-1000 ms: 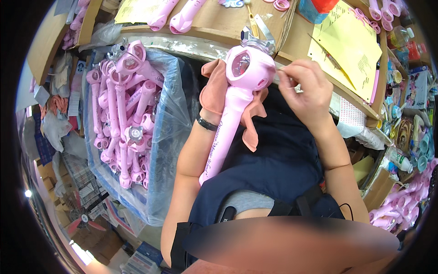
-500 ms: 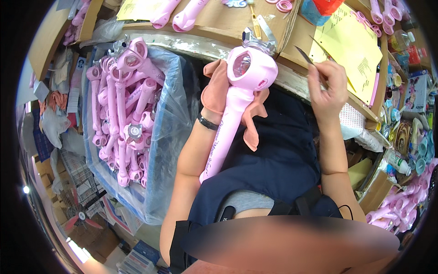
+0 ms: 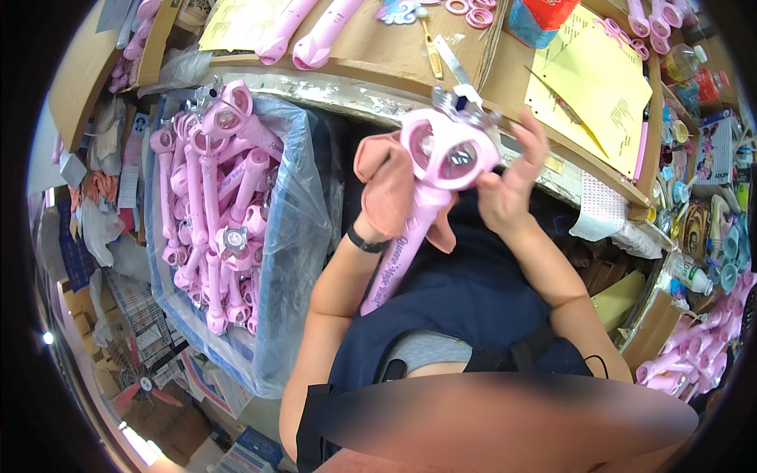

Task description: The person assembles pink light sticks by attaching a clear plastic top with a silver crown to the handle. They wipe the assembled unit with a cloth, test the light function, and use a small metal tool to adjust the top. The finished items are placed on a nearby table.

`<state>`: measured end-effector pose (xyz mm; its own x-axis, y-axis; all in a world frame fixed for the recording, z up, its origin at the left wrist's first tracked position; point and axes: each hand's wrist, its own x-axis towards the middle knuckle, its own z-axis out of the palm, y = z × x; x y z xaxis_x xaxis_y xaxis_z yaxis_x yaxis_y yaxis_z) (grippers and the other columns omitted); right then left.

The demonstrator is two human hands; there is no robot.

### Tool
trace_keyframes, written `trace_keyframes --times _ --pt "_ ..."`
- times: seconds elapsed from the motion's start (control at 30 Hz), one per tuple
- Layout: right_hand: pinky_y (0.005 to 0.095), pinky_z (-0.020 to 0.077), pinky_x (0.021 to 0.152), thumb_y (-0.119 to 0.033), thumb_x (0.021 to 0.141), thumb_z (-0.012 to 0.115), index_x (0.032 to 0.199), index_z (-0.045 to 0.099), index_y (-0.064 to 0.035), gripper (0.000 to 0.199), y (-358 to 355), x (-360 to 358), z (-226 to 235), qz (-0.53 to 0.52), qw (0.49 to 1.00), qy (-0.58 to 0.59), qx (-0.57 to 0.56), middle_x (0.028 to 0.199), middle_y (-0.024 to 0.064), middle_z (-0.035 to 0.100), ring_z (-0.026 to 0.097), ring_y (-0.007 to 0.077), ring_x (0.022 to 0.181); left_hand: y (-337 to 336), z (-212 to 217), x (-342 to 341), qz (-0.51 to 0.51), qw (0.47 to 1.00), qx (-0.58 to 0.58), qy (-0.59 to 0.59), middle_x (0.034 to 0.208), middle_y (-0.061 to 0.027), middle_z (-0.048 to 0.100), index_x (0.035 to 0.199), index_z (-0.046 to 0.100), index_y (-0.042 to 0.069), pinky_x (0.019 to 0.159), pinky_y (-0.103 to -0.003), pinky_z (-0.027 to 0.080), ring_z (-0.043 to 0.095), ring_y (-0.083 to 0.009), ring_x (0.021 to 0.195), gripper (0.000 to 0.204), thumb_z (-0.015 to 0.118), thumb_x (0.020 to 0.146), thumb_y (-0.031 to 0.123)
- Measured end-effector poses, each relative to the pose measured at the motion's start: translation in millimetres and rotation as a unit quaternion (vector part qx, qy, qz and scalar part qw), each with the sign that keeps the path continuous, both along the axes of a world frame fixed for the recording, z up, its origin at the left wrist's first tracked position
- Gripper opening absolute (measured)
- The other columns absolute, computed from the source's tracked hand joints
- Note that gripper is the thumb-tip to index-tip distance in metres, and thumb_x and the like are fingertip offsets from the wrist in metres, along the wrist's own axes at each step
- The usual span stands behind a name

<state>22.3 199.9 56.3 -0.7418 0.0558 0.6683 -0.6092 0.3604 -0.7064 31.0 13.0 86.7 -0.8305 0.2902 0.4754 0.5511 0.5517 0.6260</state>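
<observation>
A pink toy wand [image 3: 400,260] with a bulbous, windowed head and a silver crown top leans up from my lap. My left hand [image 3: 386,181], covered by a salmon-coloured cloth glove, is closed around it just below the head. Clear and reddish parts show faintly through the windows. Beside the wand head, my right hand [image 3: 511,177] is raised with its fingers apart and nothing in it. A thin pointed tool that looks like tweezers [image 3: 569,109] lies on a yellow printed sheet [image 3: 611,87] beyond that hand.
On my left stands a blue bin [image 3: 272,299] lined with clear plastic, full of pink wands [image 3: 209,189]. The cardboard-covered bench [image 3: 378,47] holds a yellow-handled tool [image 3: 434,55], pink rings [image 3: 479,16] and a red-and-blue container [image 3: 540,20]. More pink parts [image 3: 698,347] are piled at right.
My right hand has let go of the thin pointed tool on the yellow sheet and come left toward the wand head. The wand has turned, bringing two windows into view.
</observation>
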Motion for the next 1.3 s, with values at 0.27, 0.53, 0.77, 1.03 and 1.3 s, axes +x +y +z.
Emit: trace_keyframes --times 0.27,0.53,0.77,1.03,1.3 --pt "0.0331 0.0367 0.105 -0.022 0.105 0.043 0.130 0.047 0.0040 0.036 -9 -15 29 0.127 0.957 -0.168 -0.199 0.125 0.0125 0.054 0.050 0.0194 0.118 -3 -7 17 0.087 0.996 0.026 0.010 0.094 -0.0037 0.052 0.110 0.054 0.000 0.076 -0.030 0.038 0.048 -0.0178 0.085 0.059 0.087 0.067 0.025" --pt "0.0323 0.0373 0.103 -0.011 0.098 0.056 0.130 0.046 0.0020 0.037 -8 -1 56 0.180 0.927 -0.232 -0.234 0.123 0.0117 0.053 0.049 0.0189 0.116 6 11 19 0.059 0.997 -0.040 -0.026 0.087 0.0008 0.061 0.092 0.057 0.007 0.077 -0.032 0.033 0.047 -0.0179 0.079 0.067 0.092 0.043 0.035" --pt "0.0334 0.0404 0.098 -0.012 0.085 0.071 0.133 0.046 -0.0019 0.055 -16 1 66 0.147 0.949 -0.249 -0.129 0.121 0.0106 0.047 0.049 0.0203 0.111 5 9 24 -0.100 0.925 0.180 -0.318 0.109 -0.0075 0.062 0.120 0.050 0.000 0.088 -0.030 0.042 0.055 -0.0209 0.097 0.056 0.072 0.081 0.034" --pt "0.0317 0.0392 0.100 -0.013 0.095 0.059 0.136 0.036 -0.0027 0.048 -23 16 19 0.208 0.867 -0.257 -0.373 0.129 0.0090 0.047 0.049 0.0168 0.112 -8 23 -2 0.023 0.997 0.024 -0.070 0.083 0.0043 0.063 0.094 0.060 0.007 0.073 -0.033 0.042 0.053 -0.0154 0.081 0.045 0.086 0.065 0.027" --pt "0.0304 0.0527 0.062 -0.012 0.078 0.078 0.108 0.052 -0.0031 0.040 -35 43 1 0.379 0.709 -0.584 -0.114 0.086 0.0043 0.064 0.064 0.0131 0.070 -23 35 -24 0.339 0.918 -0.036 0.205 0.079 -0.0090 0.061 0.086 0.056 0.004 0.061 -0.041 0.041 0.052 -0.0259 0.065 0.044 0.083 0.067 0.033"
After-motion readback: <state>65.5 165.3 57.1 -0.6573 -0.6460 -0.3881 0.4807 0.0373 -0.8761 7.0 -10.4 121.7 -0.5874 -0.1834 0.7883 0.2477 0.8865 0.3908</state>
